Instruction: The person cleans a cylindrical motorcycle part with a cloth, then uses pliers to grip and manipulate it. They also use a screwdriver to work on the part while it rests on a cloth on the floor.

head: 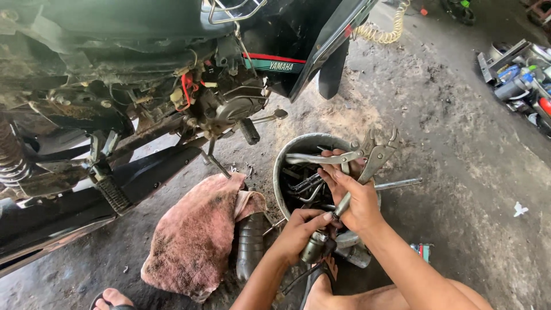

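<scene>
Two hands busy at lower centre: pink rag (195, 235) left, left hand (298, 232) clamped on small metal cylinder (314, 248), right hand (353, 198) gripping locking pliers (367, 158) over tool bucket (304, 143). Best keep cylinder steady.

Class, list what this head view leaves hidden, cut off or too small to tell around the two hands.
- Bucket contents: dark, partly behind the right hand and pliers.
- Metal part in the left hand: fingers cover most of it.
- Black pipe: upper end under the rag.
- Motorcycle: cut off by the top and left edges.
- Cans at far right: too small.
</scene>
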